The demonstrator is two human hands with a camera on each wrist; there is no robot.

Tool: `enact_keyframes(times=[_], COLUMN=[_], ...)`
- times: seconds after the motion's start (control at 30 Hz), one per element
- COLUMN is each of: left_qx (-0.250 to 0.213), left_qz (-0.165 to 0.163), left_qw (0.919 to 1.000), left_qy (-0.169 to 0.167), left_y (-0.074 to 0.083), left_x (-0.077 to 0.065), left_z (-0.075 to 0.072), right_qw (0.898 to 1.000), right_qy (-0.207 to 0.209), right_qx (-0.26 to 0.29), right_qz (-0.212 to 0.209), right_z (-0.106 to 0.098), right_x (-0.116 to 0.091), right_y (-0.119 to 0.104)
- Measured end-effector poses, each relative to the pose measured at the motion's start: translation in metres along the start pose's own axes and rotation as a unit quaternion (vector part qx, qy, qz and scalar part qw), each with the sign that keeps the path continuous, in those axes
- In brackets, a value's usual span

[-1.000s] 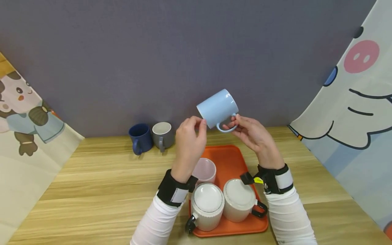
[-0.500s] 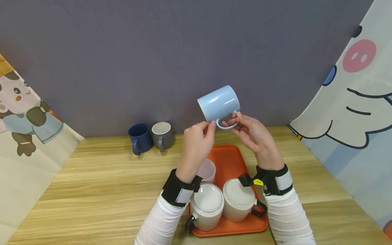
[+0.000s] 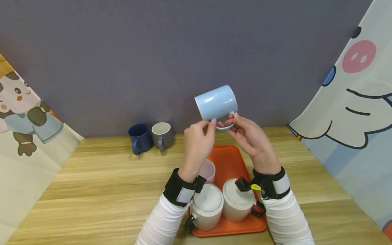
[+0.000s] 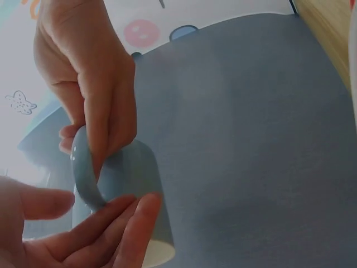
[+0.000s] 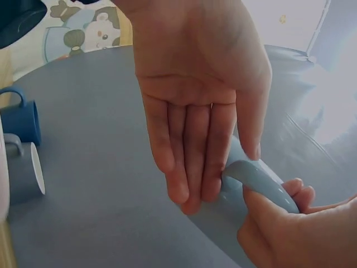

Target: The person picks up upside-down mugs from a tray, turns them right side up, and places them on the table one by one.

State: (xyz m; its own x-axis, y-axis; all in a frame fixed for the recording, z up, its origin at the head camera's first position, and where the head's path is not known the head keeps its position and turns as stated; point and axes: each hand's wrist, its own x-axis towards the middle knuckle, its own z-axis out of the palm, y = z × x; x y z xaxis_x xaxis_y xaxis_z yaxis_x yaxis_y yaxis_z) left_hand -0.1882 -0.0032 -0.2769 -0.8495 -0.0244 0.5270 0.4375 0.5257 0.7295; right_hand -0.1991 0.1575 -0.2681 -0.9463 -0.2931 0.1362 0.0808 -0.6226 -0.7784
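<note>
A light blue mug is held up in front of the grey backdrop, lying nearly on its side with its rim to the left. My right hand pinches its handle, fingers through the loop. My left hand touches the mug close to the rim and the handle's lower end. In the right wrist view the left hand has straight fingers laid along the mug, its thumb near the handle. The mug's inside is hidden in the head view.
Below my hands lies an orange tray. It carries a pink cup and two upturned white mugs, one on the left and one on the right, with black handles. A navy mug and a grey mug stand against the backdrop.
The blue mug has tipped closer to horizontal, its rim end rising. My left hand has moved right, from the rim to beside the handle. My right hand keeps holding the handle.
</note>
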Motion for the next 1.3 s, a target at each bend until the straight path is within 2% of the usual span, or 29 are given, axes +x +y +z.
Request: enact_keyframes(times=[0.2, 0.33, 0.43, 0.5, 0.57, 0.67, 0.7, 0.83, 0.9, 0.93, 1.03, 1.13, 1.2, 1.3], left_qx=[-0.041, -0.088, -0.153, -0.209, -0.271, -0.362, -0.392, -0.506, -0.541, -0.555, -0.588, -0.619, -0.632, -0.641], left_qz=[-0.015, -0.024, -0.050, -0.074, -0.100, -0.138, -0.150, -0.198, -0.215, -0.221, -0.228, -0.221, -0.215, -0.206], left_qw=[0.9983, 0.9948, 0.9864, 0.9749, 0.9573, 0.9221, 0.9076, 0.8393, 0.8126, 0.8019, 0.7758, 0.7528, 0.7436, 0.7384], left_qy=[0.039, 0.045, 0.033, 0.022, 0.012, 0.006, 0.005, -0.003, -0.012, -0.017, -0.028, -0.034, -0.034, -0.032], left_y=[-0.006, -0.011, -0.015, -0.017, -0.018, -0.019, -0.019, -0.020, -0.020, -0.020, -0.020, -0.020, -0.019, -0.018], left_x=[-0.001, 0.002, 0.004, 0.006, 0.008, 0.011, 0.012, 0.014, 0.014, 0.014, 0.014, 0.015, 0.015, 0.015], left_z=[0.000, 0.000, 0.001, 0.002, 0.003, 0.004, 0.003, 0.002, 0.002, 0.001, 0.001, 0.001, 0.001, 0.001], right_qw=[0.999, 0.999, 0.999, 0.999, 0.998, 0.996, 0.995, 0.991, 0.989, 0.988, 0.989, 0.992, 0.995, 0.996], right_qy=[0.013, 0.016, 0.014, 0.014, 0.011, 0.007, 0.004, 0.003, 0.006, 0.007, 0.003, -0.008, -0.020, -0.035], right_qx=[-0.036, -0.035, -0.033, -0.037, -0.053, -0.081, -0.092, -0.128, -0.142, -0.145, -0.142, -0.113, -0.083, -0.047], right_qz=[-0.009, -0.004, 0.004, 0.010, 0.012, 0.019, 0.024, 0.040, 0.043, 0.043, 0.044, 0.049, 0.059, 0.074], right_z=[0.007, 0.009, 0.008, 0.007, 0.006, 0.005, 0.005, 0.004, 0.004, 0.004, 0.004, 0.006, 0.007, 0.008], right_x=[0.001, 0.002, 0.003, 0.003, 0.004, 0.005, 0.006, 0.008, 0.008, 0.008, 0.009, 0.010, 0.011, 0.013], right_y=[0.009, 0.013, 0.015, 0.016, 0.017, 0.018, 0.019, 0.021, 0.022, 0.023, 0.023, 0.023, 0.023, 0.023])
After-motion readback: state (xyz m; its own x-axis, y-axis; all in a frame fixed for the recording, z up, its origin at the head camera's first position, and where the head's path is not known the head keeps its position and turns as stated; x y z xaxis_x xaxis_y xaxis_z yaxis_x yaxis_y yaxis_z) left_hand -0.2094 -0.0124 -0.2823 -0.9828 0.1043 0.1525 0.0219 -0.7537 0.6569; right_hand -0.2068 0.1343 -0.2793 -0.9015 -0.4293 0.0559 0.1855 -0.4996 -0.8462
